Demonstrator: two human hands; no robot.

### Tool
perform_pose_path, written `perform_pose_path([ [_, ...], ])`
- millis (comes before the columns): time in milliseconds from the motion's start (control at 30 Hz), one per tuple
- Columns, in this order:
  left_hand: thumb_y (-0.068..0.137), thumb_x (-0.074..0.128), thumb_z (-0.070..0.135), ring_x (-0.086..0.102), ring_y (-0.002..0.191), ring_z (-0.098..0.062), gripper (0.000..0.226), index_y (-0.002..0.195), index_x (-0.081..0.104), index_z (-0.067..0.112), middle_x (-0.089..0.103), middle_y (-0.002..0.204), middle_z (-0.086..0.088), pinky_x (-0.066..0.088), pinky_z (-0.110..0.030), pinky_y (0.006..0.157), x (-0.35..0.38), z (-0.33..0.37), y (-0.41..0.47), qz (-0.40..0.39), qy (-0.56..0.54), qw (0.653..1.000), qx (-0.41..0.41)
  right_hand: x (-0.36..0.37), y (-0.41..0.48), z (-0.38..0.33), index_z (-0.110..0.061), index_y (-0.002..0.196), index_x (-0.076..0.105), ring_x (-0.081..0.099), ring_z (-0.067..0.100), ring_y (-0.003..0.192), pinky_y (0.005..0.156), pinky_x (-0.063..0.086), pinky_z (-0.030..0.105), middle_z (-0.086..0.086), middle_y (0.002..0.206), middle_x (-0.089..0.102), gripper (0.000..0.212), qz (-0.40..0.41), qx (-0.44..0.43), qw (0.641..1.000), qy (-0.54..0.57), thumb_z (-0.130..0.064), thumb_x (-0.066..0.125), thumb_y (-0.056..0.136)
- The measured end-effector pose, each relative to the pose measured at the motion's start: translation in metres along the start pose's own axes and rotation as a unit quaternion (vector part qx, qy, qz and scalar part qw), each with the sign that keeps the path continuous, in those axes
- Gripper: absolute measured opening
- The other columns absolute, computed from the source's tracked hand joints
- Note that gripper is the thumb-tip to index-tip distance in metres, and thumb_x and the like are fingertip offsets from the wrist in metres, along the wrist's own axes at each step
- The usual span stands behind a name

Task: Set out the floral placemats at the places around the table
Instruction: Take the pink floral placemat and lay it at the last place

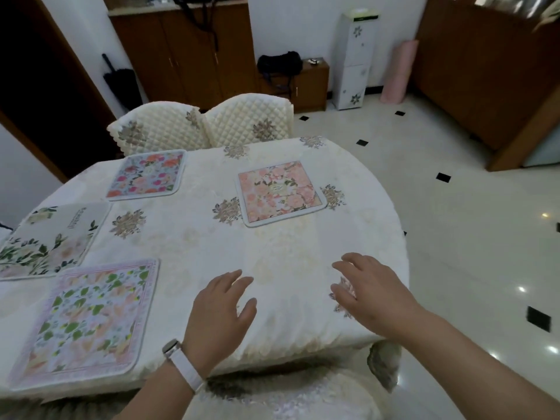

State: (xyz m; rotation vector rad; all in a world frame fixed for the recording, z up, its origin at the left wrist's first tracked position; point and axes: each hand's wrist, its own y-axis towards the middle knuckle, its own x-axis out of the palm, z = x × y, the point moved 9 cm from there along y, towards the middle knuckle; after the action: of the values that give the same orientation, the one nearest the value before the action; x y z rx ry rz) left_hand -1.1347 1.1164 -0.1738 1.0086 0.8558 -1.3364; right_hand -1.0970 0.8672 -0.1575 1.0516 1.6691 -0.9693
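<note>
Four square, rounded-corner floral fabric placemats are laid flat on the round counter (272,253) draped in cream embossed cloth: a pink-bordered green-leaf placemat (86,321) at the near left edge, a pale white-and-green one (51,237) at the left edge, a red-and-pink one (147,174) at the far edge, and a peach one (280,192) toward the far right. The left hand (219,310) and right hand (368,289) are held spread and empty over the near edge.
</note>
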Motion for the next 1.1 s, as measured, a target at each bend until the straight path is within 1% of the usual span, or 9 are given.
perform_pose_path([
  [167, 0.085, 0.036, 0.050, 0.051, 0.126, -0.023, 0.056, 0.129, 0.061, 0.024, 0.058, 0.137, 0.001, 0.045, -0.044, 0.101, 0.035, 0.033, 0.016, -0.043, -0.022, 0.999, 0.018, -0.007, -0.017, 0.043, -0.025, 0.141, 0.046, 0.040, 0.021, 0.133, 0.105, 0.036, 0.038, -0.003, 0.148, 0.042, 0.050, -0.002, 0.043, 0.999, -0.014, -0.049, 0.041, 0.097],
  [300, 0.086, 0.037, 0.052, 0.051, 0.126, -0.021, 0.055, 0.129, 0.060, 0.027, 0.058, 0.137, 0.003, 0.045, -0.041, 0.098, 0.050, 0.073, 0.024, -0.057, -0.014, 0.997, 0.045, -0.022, -0.020, 0.083, -0.026, 0.144, 0.041, 0.036, 0.018, 0.136, 0.107, 0.033, 0.036, -0.005, 0.151, 0.037, 0.051, 0.003, 0.065, 0.998, -0.015, -0.049, 0.040, 0.098],
  [467, 0.085, 0.036, 0.054, 0.050, 0.127, -0.020, 0.056, 0.129, 0.059, 0.029, 0.057, 0.138, 0.004, 0.044, -0.040, 0.100, 0.069, 0.125, 0.049, -0.057, 0.000, 0.998, 0.039, -0.045, -0.021, 0.150, -0.025, 0.146, 0.040, 0.033, 0.016, 0.138, 0.112, 0.030, 0.036, -0.005, 0.152, 0.036, 0.051, 0.021, 0.071, 0.997, 0.014, -0.047, 0.039, 0.099],
  [667, 0.083, 0.033, 0.058, 0.050, 0.128, -0.022, 0.062, 0.131, 0.059, 0.027, 0.057, 0.139, 0.002, 0.043, -0.041, 0.103, 0.112, 0.238, 0.092, -0.061, 0.014, 0.997, 0.035, -0.077, -0.030, 0.284, -0.024, 0.145, 0.040, 0.033, 0.017, 0.137, 0.111, 0.030, 0.034, -0.005, 0.153, 0.034, 0.052, 0.026, 0.082, 0.996, 0.035, -0.047, 0.039, 0.099],
  [833, 0.083, 0.038, 0.055, 0.055, 0.123, -0.026, 0.059, 0.127, 0.062, 0.023, 0.061, 0.134, -0.003, 0.045, -0.043, 0.097, 0.144, 0.350, 0.131, -0.048, 0.014, 0.997, 0.060, -0.114, -0.040, 0.383, -0.023, 0.140, 0.047, 0.042, 0.020, 0.130, 0.106, 0.037, 0.037, -0.003, 0.145, 0.043, 0.050, 0.034, 0.078, 0.996, 0.029, -0.046, 0.043, 0.097],
  [967, 0.083, 0.042, 0.051, 0.057, 0.120, -0.027, 0.056, 0.124, 0.064, 0.021, 0.063, 0.131, -0.005, 0.047, -0.043, 0.096, 0.154, 0.417, 0.153, -0.036, -0.011, 0.996, 0.077, -0.135, -0.049, 0.434, -0.023, 0.139, 0.047, 0.042, 0.019, 0.129, 0.105, 0.036, 0.036, -0.005, 0.143, 0.044, 0.048, 0.044, 0.081, 0.995, 0.036, -0.045, 0.043, 0.097],
  [1100, 0.083, 0.045, 0.048, 0.060, 0.115, -0.028, 0.053, 0.121, 0.066, 0.018, 0.065, 0.127, -0.007, 0.048, -0.042, 0.094, 0.163, 0.455, 0.178, -0.033, -0.004, 0.994, 0.100, -0.146, -0.051, 0.469, -0.025, 0.142, 0.043, 0.039, 0.017, 0.132, 0.106, 0.035, 0.034, -0.006, 0.147, 0.039, 0.050, 0.057, 0.091, 0.993, 0.055, -0.046, 0.042, 0.097],
])
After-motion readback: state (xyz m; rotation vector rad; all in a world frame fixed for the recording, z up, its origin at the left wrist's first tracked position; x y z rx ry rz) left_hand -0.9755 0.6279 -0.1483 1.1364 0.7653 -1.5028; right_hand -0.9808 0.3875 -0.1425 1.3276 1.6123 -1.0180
